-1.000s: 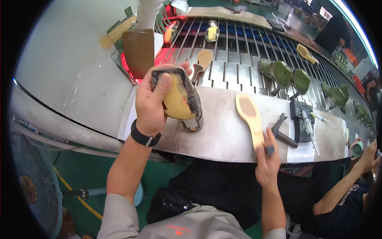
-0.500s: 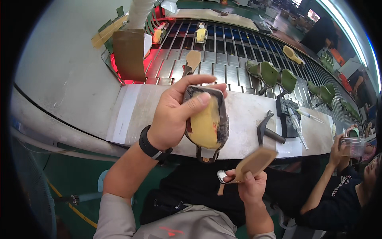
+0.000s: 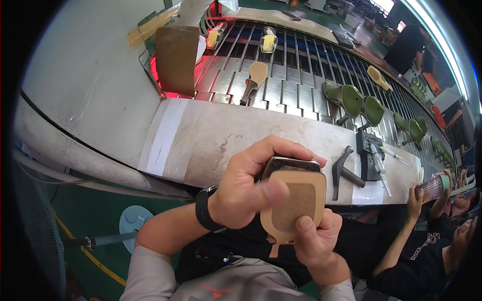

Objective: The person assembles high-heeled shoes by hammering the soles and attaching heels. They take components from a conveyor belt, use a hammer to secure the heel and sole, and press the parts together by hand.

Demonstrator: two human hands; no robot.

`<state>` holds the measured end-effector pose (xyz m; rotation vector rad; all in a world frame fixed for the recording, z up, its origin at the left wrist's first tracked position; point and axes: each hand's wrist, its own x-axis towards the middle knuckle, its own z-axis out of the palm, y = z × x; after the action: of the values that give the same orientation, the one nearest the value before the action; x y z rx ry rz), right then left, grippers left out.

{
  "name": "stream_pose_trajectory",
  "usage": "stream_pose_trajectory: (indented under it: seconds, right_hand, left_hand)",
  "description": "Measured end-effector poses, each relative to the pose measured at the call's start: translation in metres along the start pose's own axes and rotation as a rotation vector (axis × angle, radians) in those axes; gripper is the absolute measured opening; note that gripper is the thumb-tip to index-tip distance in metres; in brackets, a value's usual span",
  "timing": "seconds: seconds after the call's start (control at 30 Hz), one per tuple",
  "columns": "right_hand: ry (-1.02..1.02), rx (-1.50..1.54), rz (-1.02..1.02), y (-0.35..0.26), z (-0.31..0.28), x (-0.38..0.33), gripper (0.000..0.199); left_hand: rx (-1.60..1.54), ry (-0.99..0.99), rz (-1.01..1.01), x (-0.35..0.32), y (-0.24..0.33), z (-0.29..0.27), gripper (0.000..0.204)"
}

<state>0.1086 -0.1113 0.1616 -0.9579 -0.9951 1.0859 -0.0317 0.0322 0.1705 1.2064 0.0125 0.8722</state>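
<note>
In front of me my left hand (image 3: 246, 185) is wrapped around a dark shoe (image 3: 291, 164), its fingers over the far edge and its thumb blurred over the sole. A tan shoe sole (image 3: 296, 203) with a darker middle lies over the shoe's underside and hides most of it. My right hand (image 3: 319, 243) grips this sole at its near right edge, thumb on top. Whether the sole touches the shoe all round cannot be seen.
A hammer (image 3: 342, 170) lies on the pale ledge (image 3: 211, 135), beside a black block (image 3: 369, 155) with syringes. Beyond runs a metal roller conveyor (image 3: 296, 90) with green heeled shoes (image 3: 346, 100) and a tan-soled shoe (image 3: 257, 75). At right a person holds a jar (image 3: 433, 188).
My right hand has brought the sole up and left onto the shoe's yellow underside. My left hand has lowered the shoe toward me and tilted it.
</note>
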Motion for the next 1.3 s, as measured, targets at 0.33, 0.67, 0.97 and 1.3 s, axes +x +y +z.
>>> stream_pose_trajectory:
  seconds: [0.33, 0.67, 0.97, 1.3]
  right_hand:
    - [-0.007, -0.071, -0.045, -0.004, 0.004, 0.002, 0.031]
    - [-0.001, -0.109, -0.101, -0.007, 0.006, 0.005, 0.034]
    - [-0.102, -0.166, -0.322, 0.027, -0.011, -0.002, 0.033]
    - [-0.097, -0.053, -0.278, 0.026, -0.006, -0.017, 0.038]
  left_hand:
    - [0.077, -0.032, 0.022, -0.007, 0.002, 0.001, 0.071]
    - [0.106, -0.049, -0.005, -0.007, 0.005, 0.0, 0.069]
    - [0.049, -0.077, 0.012, -0.028, 0.006, 0.003, 0.076]
    - [-0.175, -0.007, 0.028, -0.044, 0.009, 0.019, 0.063]
